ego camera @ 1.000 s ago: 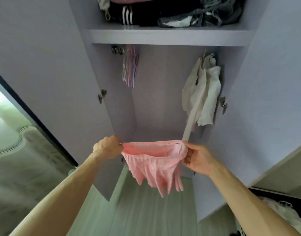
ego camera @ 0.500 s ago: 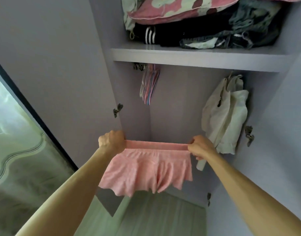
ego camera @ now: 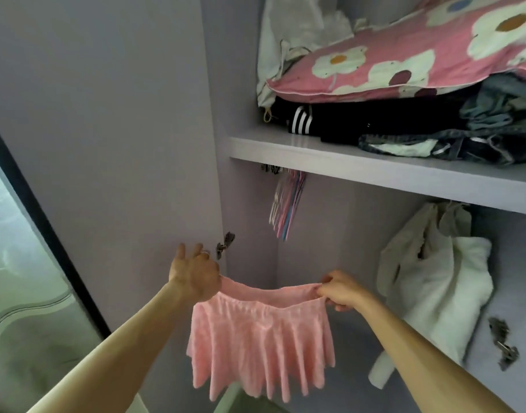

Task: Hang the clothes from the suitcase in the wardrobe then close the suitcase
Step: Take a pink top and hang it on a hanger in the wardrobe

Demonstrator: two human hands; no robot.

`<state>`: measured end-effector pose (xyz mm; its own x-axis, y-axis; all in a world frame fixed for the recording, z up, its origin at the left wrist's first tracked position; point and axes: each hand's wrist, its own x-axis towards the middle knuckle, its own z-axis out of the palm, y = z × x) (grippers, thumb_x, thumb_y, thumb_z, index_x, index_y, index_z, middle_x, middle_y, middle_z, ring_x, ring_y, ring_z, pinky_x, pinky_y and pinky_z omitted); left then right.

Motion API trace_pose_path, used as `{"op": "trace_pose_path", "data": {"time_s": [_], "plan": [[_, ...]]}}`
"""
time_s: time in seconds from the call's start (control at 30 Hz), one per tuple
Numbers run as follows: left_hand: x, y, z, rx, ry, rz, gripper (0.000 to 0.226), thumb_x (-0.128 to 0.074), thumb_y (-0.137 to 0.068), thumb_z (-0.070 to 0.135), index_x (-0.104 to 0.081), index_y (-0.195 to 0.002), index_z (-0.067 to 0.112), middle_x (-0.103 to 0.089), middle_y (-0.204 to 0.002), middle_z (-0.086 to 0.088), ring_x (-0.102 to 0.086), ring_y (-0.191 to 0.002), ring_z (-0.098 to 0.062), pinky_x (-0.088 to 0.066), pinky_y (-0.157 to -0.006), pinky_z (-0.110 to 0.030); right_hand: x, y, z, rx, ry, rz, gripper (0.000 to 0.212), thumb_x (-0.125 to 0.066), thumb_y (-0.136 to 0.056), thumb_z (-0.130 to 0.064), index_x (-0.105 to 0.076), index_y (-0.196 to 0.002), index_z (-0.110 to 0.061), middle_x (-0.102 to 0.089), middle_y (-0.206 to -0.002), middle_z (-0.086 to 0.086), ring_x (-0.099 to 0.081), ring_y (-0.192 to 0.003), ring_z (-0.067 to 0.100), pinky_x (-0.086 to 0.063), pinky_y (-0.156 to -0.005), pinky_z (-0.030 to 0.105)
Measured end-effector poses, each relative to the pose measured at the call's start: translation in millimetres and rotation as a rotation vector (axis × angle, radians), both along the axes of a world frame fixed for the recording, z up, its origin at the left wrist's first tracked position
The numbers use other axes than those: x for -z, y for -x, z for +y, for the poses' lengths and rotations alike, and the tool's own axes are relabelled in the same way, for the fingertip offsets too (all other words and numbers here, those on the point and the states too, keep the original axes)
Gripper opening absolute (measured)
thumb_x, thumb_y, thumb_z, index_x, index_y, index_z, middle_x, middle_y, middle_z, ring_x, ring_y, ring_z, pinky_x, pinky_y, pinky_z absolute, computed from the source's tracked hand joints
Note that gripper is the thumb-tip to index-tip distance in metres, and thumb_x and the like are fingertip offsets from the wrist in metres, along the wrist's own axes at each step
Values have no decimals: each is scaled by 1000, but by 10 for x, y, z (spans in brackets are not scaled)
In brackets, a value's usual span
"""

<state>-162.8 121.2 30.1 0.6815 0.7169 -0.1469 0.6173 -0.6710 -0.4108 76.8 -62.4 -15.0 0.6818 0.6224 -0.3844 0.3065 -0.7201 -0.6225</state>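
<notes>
A pink pleated skirt (ego camera: 261,338) hangs by its waistband in front of the open wardrobe. My right hand (ego camera: 339,290) pinches the right end of the waistband. My left hand (ego camera: 193,272) is at the left end with its fingers spread and pointing up; the waistband meets the heel of that hand, and any hold by the thumb is hidden. A bunch of empty coloured hangers (ego camera: 287,204) hangs under the shelf (ego camera: 345,165), above and beyond my left hand. The suitcase is out of view.
A white garment (ego camera: 434,287) hangs at the right inside the wardrobe. The shelf carries a floral pillow (ego camera: 404,61) on folded dark clothes and jeans. The open left door (ego camera: 106,144) stands close by my left arm, with its hinge (ego camera: 224,245) just beyond my fingers.
My view and both hands have risen toward the shelf. My left hand, gripping the waistband before, now has its fingers spread open. The waistband sags more in the middle.
</notes>
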Motion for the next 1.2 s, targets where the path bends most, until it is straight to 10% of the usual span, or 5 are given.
{"op": "trace_pose_path", "data": {"time_s": [0.4,0.63,0.73,1.0,1.2], "plan": [[-166,-583,1419,197,-514,16,72,-23,-97,54,-7,-159,19,18,-163,-13,26,-148,-31,28,-108,-64,52,-644,1985,186,-230,-96,62,-47,-101,-43,-34,-147,-5,-43,-150,17,-46,-134,33,-38,-106,33],[208,-564,1729,270,-701,-17,76,-15,-96,62,6,-157,23,29,-159,-16,30,-146,-37,27,-107,-64,501,-799,2457,316,-277,-301,28,-52,-92,-22,-69,-100,-1,-70,-102,16,-67,-99,32,-51,-77,29],[292,-532,1723,277,-687,12,74,-16,-96,63,0,-158,27,25,-161,-15,28,-147,-36,27,-107,-64,532,-710,2429,400,-380,-318,35,-44,-99,-27,-60,-113,0,-64,-121,23,-62,-109,37,-48,-84,34],[-22,-488,1393,237,-251,-47,55,-20,-100,48,-48,-145,33,-19,-165,-2,6,-153,-23,23,-115,-55,-129,-641,1788,539,-497,-408,42,-29,-106,-29,-52,-115,4,-61,-119,29,-59,-105,39,-41,-79,34],[-464,-527,767,-72,415,-499,37,-45,-93,31,-66,-117,13,-63,-126,-16,-61,-113,-36,-48,-98,-41,-226,-402,886,487,-398,-371,36,-35,-105,-27,-54,-113,1,-63,-115,26,-59,-105,41,-41,-75,36]]}}
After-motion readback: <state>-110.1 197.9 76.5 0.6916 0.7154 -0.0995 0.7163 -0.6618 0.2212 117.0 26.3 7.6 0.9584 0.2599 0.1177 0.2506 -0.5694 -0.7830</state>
